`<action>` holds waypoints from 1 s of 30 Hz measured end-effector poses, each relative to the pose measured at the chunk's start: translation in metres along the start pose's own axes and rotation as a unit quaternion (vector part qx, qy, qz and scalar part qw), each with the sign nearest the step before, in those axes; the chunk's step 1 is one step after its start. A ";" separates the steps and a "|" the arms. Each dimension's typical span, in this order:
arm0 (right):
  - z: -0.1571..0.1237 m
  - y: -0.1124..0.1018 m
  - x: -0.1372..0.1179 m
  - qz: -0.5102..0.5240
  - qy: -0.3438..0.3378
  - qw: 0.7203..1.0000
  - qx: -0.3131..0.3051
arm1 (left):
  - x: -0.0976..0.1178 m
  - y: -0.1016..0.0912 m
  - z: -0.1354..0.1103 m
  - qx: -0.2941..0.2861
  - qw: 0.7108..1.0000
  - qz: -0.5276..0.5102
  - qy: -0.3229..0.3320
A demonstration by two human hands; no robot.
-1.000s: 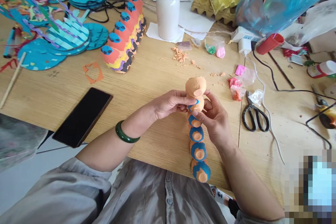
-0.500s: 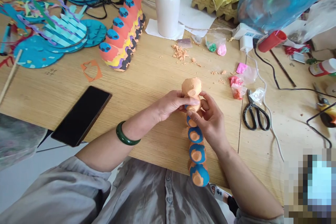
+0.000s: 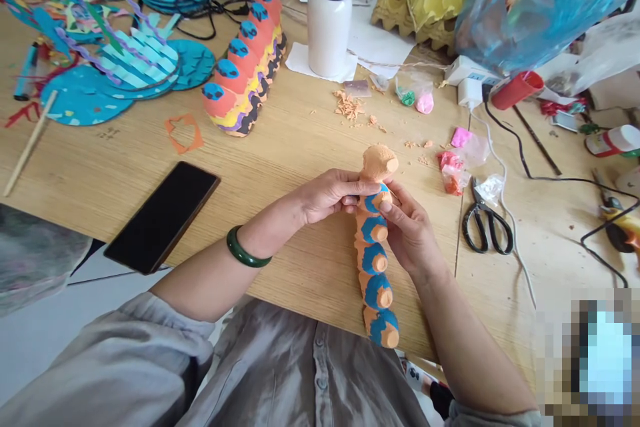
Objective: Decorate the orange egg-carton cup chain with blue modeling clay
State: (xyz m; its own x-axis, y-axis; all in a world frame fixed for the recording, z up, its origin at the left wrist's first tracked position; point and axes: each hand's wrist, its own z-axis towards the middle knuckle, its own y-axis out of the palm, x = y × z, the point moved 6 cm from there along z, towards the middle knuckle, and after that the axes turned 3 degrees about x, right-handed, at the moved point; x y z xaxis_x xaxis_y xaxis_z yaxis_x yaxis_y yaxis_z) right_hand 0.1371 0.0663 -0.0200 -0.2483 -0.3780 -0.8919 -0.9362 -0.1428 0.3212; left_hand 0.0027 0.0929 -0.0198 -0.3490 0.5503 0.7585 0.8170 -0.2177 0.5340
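Note:
A bumpy orange-and-blue caterpillar figure point(image 3: 376, 260), which looks covered in clay, points from the table's front edge away from me. Its head end is all orange; blue patches with orange knobs run down the segments behind it. My left hand point(image 3: 334, 195) grips its left side just below the head, thumb laid across the top. My right hand point(image 3: 407, 220) holds the right side, its thumb pressed by the orange knob of the nearest segment. The fingers beneath are partly hidden. A green bangle point(image 3: 245, 248) circles my left wrist.
A phone point(image 3: 163, 217) lies at left, and a red caterpillar model point(image 3: 247, 67) stands behind it. A white bottle point(image 3: 330, 27) is at the back. Black-handled scissors point(image 3: 485, 220), clay packets point(image 3: 453, 170) and cables lie at right. Orange crumbs point(image 3: 349, 105) are scattered mid-table.
The caterpillar has rolled, so its orange knobs now face more to the right and its orange left side shows. Both hands still hold it. The view has shifted slightly.

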 end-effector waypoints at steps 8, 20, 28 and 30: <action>0.005 -0.003 0.007 0.000 0.027 1.000 -0.004 | 0.002 -0.001 0.001 0.014 1.000 0.009 0.027; 0.008 -0.008 0.004 0.001 0.060 0.998 -0.006 | 0.002 0.009 0.001 -0.049 0.998 -0.021 0.037; 0.004 0.000 -0.003 -0.005 0.025 0.999 -0.026 | 0.005 0.010 -0.001 -0.026 0.995 0.043 0.088; 0.003 0.001 -0.005 -0.004 0.015 0.999 -0.032 | 0.005 0.010 -0.001 -0.021 0.994 0.048 0.096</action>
State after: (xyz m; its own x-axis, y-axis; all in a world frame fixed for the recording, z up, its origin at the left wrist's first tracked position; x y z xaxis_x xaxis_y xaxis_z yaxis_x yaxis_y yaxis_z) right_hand 0.1367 0.0704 -0.0160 -0.2325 -0.4039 -0.8847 -0.9200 -0.2038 0.3348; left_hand 0.0084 0.0926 -0.0101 -0.3551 0.3619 0.8619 0.8319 -0.2983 0.4680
